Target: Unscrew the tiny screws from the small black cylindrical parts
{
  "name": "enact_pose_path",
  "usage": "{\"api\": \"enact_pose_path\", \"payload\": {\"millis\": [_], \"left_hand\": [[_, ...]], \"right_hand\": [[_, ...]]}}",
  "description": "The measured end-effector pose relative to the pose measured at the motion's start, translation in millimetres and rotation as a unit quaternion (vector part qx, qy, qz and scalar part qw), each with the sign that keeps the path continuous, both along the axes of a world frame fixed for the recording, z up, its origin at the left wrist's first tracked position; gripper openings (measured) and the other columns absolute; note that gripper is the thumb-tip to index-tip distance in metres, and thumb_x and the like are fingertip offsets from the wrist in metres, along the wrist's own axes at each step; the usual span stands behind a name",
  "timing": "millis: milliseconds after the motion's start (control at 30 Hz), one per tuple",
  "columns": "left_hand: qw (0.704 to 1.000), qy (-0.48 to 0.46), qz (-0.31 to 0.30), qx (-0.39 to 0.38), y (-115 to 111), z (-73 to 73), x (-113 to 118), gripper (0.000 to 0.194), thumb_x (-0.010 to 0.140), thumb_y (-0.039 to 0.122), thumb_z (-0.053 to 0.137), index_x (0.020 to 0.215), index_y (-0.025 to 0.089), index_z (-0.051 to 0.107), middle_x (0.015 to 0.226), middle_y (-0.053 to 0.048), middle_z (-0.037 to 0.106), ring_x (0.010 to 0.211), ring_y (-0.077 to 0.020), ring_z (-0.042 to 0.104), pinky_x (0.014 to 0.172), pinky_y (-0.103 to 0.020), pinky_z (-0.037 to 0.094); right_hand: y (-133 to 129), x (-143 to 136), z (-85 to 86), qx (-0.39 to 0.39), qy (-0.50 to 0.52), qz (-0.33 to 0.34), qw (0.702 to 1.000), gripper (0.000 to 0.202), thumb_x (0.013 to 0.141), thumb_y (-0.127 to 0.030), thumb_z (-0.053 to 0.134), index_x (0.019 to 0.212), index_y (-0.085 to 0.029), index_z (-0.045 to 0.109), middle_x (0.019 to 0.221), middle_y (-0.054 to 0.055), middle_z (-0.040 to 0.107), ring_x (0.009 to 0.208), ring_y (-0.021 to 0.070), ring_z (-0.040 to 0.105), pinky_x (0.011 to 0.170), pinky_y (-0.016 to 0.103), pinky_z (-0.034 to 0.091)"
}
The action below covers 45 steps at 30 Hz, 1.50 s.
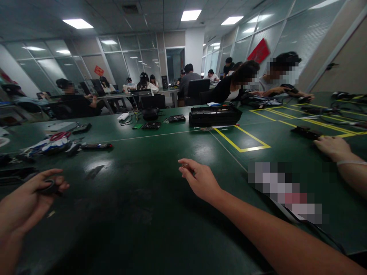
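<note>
At the lower left, my left hand (27, 202) is curled around a small black rounded object (49, 187); its kind cannot be made out. Over the middle of the green table (126, 229), my right hand (202, 181) pinches a tiny brownish metallic piece (185, 165) between thumb and forefinger. It is too small to name. Past my right hand, a long black housing (215, 115) with an open top lies near the far edge. Close to my left hand is a dark flat item (17, 173), partly hidden behind the fingers.
A pile of cables and gloves (56, 143) and a black screwdriver-like tool (96, 146) lie at left. Circuit boards (151, 125) sit at the back. Yellow tape (255, 148) marks the table. At right, another person's hand (332, 147) touches a black part (305, 132).
</note>
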State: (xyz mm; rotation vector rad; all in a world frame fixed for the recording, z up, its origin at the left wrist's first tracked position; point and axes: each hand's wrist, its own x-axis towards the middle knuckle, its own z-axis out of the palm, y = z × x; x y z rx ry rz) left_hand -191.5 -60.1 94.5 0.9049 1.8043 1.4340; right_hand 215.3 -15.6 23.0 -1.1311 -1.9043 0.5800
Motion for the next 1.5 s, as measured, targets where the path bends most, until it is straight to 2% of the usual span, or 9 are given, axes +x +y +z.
{"api": "enact_pose_path", "payload": {"millis": [167,300,367,467,633,800,1033,1267,1500], "left_hand": [[0.990,-0.109,-0.089,0.032,26,-1.4,56,0.029,0.068,0.006,0.054,0.094,0.018,0.058,0.070,0.001,0.054,0.070,-0.0143,0.051,0.067,-0.024,0.045],[0.968,-0.128,-0.212,0.046,44,-7.4,100,0.025,0.075,0.017,0.057,0.101,0.017,0.058,0.079,0.000,0.054,0.074,-0.0155,0.052,0.071,-0.028,0.045],[0.963,-0.049,-0.260,0.043,49,-12.9,123,0.033,0.072,0.018,0.060,0.105,0.017,0.059,0.086,-0.001,0.057,0.079,-0.0175,0.055,0.073,-0.029,0.044],[0.934,0.167,-0.311,0.047,50,-26.9,161,0.051,0.065,0.005,0.059,0.114,0.020,0.056,0.098,-0.003,0.061,0.091,-0.0208,0.059,0.082,-0.032,0.044],[0.877,0.328,-0.346,0.061,46,-61.9,201,0.036,0.084,0.007,0.053,0.118,0.019,0.055,0.110,-0.009,0.063,0.102,-0.0247,0.061,0.092,-0.039,0.046],[0.838,0.364,-0.399,0.074,50,-84.2,194,0.031,0.085,0.005,0.058,0.110,0.022,0.066,0.109,-0.005,0.069,0.107,-0.0242,0.062,0.105,-0.045,0.040],[0.851,0.333,-0.392,0.101,58,-95.0,178,0.033,0.086,0.005,0.063,0.112,0.024,0.070,0.119,-0.004,0.067,0.111,-0.0227,0.060,0.101,-0.042,0.045],[0.867,0.330,-0.366,0.076,62,-97.5,179,0.041,0.084,0.009,0.069,0.122,0.023,0.066,0.124,-0.006,0.067,0.116,-0.0239,0.059,0.105,-0.044,0.043],[0.865,0.334,-0.361,0.100,63,-97.8,177,0.037,0.086,0.015,0.067,0.122,0.026,0.067,0.128,-0.005,0.066,0.121,-0.0241,0.057,0.109,-0.046,0.040]], "right_hand": [[0,1,-1.2,0.021,0.002,-0.002,1.000,0.030,0.097,-0.027,0.055,0.125,-0.022,0.065,0.091,0.002,0.074,0.077,0.0166,0.068,0.071,0.031,0.053],[2,1,-2.5,0.039,-0.004,-0.010,0.999,0.032,0.096,-0.020,0.053,0.125,-0.023,0.065,0.094,0.003,0.073,0.082,0.0177,0.069,0.076,0.033,0.053],[2,1,-2.8,0.033,-0.003,-0.004,0.999,0.034,0.095,-0.017,0.052,0.127,-0.022,0.064,0.094,0.003,0.074,0.084,0.0178,0.070,0.076,0.033,0.054],[1,0,-2.2,0.019,-0.005,0.009,1.000,0.035,0.096,-0.018,0.054,0.129,-0.022,0.064,0.092,0.003,0.076,0.082,0.0174,0.071,0.076,0.031,0.054],[-2,-2,0.1,0.058,-0.034,0.011,0.998,0.023,0.092,-0.028,0.067,0.113,-0.022,0.074,0.091,0.003,0.076,0.079,0.0173,0.069,0.072,0.029,0.051],[-9,-3,1.4,0.089,-0.054,0.029,0.994,0.025,0.086,-0.041,0.075,0.100,-0.021,0.077,0.081,0.002,0.068,0.068,0.0144,0.060,0.060,0.026,0.044],[-13,-4,3.4,0.096,-0.044,0.025,0.994,0.033,0.079,-0.050,0.079,0.082,-0.018,0.072,0.076,0.001,0.065,0.064,0.0135,0.057,0.058,0.026,0.041],[-12,-3,6.3,0.079,-0.038,0.012,0.996,0.014,0.092,-0.031,0.066,0.098,-0.020,0.072,0.080,0.001,0.070,0.067,0.0151,0.062,0.063,0.028,0.046],[-12,-3,5.5,0.094,0.037,-0.018,0.995,0.022,0.094,-0.025,0.058,0.113,-0.018,0.068,0.096,0.005,0.074,0.083,0.0177,0.069,0.076,0.031,0.054]]}}
